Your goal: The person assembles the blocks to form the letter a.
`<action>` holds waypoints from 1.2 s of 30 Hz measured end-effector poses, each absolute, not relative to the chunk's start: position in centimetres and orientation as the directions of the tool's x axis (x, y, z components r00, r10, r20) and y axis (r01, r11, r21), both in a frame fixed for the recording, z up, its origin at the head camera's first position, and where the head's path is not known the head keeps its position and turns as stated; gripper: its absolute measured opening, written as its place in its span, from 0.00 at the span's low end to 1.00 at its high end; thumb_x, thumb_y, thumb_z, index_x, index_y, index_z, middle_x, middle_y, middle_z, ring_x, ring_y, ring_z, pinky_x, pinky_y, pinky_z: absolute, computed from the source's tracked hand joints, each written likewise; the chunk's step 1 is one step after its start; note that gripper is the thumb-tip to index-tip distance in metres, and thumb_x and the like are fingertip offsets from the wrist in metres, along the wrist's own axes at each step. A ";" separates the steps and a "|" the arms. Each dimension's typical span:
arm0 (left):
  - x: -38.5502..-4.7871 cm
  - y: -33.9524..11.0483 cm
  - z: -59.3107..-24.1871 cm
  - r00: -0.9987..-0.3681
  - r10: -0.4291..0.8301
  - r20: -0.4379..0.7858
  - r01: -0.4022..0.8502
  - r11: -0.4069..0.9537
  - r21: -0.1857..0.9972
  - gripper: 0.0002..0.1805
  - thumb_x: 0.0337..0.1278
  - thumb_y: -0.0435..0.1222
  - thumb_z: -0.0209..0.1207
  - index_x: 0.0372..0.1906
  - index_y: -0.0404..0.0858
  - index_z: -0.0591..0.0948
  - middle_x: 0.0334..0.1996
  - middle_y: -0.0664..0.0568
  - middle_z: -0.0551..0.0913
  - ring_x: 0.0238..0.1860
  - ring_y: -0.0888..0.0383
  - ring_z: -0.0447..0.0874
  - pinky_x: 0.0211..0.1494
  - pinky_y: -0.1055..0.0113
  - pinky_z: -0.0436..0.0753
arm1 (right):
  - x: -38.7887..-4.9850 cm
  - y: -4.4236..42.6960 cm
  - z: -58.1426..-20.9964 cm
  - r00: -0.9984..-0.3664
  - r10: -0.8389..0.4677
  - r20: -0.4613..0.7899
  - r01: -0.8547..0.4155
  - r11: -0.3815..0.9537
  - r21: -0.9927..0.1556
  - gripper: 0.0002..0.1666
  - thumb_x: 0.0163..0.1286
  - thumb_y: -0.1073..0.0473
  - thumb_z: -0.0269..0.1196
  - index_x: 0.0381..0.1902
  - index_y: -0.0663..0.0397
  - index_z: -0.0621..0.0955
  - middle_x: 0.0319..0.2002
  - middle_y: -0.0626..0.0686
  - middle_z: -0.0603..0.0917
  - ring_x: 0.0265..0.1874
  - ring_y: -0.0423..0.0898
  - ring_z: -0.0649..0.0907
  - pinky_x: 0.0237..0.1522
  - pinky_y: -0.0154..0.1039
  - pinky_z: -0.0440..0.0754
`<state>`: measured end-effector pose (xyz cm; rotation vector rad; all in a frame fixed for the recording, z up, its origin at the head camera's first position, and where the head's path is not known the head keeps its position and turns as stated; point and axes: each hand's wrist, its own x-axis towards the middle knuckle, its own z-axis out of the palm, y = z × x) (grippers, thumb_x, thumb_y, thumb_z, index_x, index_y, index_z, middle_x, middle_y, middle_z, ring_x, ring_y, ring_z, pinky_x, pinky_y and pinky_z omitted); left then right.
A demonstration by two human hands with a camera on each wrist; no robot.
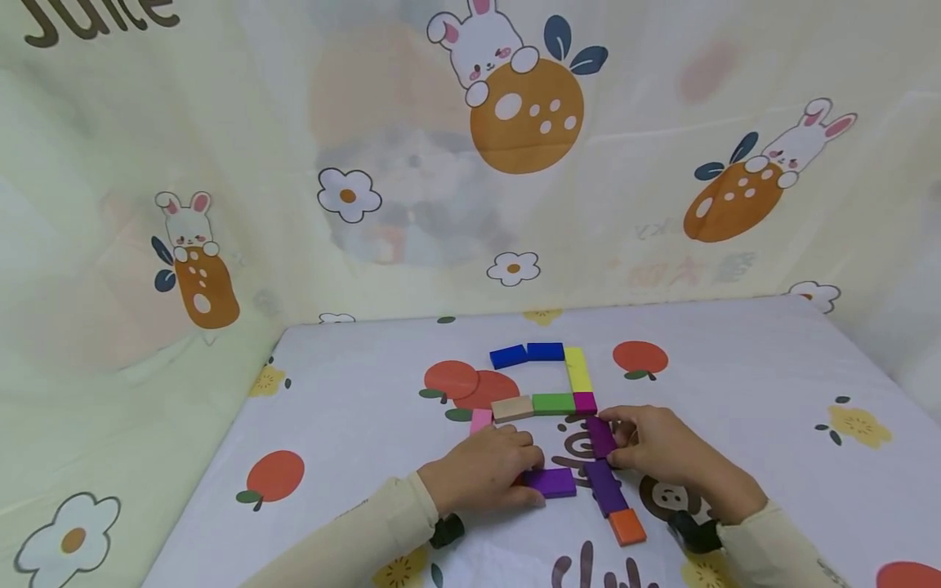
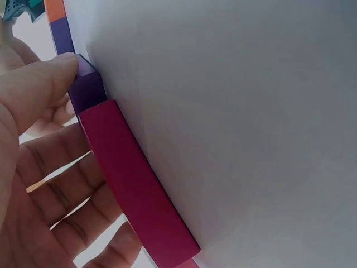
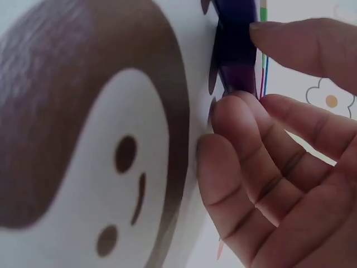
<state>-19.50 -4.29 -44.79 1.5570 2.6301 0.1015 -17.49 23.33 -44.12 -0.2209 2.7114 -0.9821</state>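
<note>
My left hand [image 1: 485, 469] pinches a purple block [image 1: 553, 483] between thumb and fingers, the thumb lying on its near side. A magenta block [image 2: 139, 184] adjoins that block in the left wrist view, running past my fingers; in the head view the hand mostly covers it. Opposite, my right hand [image 1: 657, 445] holds a dark purple block [image 1: 601, 438] by thumb and index finger at its right side. Below that block lies another purple block [image 1: 604, 488], then an orange block [image 1: 627, 527]. Above it sits a small magenta block [image 1: 585, 403].
Green [image 1: 553, 404], tan [image 1: 512, 408] and pink [image 1: 481, 420] blocks lie in a row leftward. A yellow block [image 1: 577, 370] leads up to two blue blocks [image 1: 546, 351]. The white printed cloth [image 1: 353, 392] covers the table, with a patterned curtain [image 1: 412, 106] behind.
</note>
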 end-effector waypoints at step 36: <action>-19.7 -3.8 -44.6 -0.494 0.869 -0.021 0.864 0.493 0.097 0.20 0.67 0.57 0.65 0.52 0.48 0.86 0.39 0.62 0.82 0.39 0.68 0.74 0.47 0.76 0.73 | -17.5 22.5 -44.5 -0.962 -0.226 -0.153 -0.067 0.739 -0.670 0.30 0.65 0.66 0.72 0.65 0.62 0.80 0.37 0.50 0.79 0.35 0.46 0.79 0.32 0.37 0.78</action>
